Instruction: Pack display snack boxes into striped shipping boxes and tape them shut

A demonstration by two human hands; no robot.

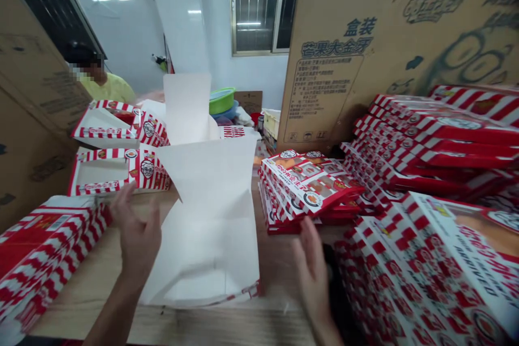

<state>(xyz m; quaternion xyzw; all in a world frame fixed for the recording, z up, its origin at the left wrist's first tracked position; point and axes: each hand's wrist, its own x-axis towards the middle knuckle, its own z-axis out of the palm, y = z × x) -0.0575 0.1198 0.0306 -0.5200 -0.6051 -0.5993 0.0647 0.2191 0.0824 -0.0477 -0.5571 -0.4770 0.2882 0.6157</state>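
Left hand: here it is in the head view, the left hand (pixel 138 235) open, fingers spread, nothing gripped, right by the near side of the white box; whether it touches the cardboard, I cannot tell.
Right hand: and over on the other side, the right hand (pixel 312 270) is open too, fingers up and palm turned inward, holding nothing, apart from the white box.
White box: between the two hands sits the open box (pixel 214 240), plain white inside, flaps up and spread, a strip of red and white print at its near right corner.
Table: all of it on a pale wooden table (pixel 91 286).
Left side: two striped boxes (pixel 151 170) with cut-out windows stand beyond the left hand, one behind the other; nearer, a row of red-and-white cartons (pixel 52 257) packed tightly together.
Right side: a short pile of snack packs (pixel 304 189) just beyond the right hand, then a tall stack (pixel 438 132) at the back and another stack (pixel 430 275) up front, all striped red and white.
Background: a big brown cardboard sheet (pixel 324 86) with printed characters, a green basin (pixel 222 101), a window (pixel 259 11), and a co-worker in a yellow top (pixel 115 89) at far left.
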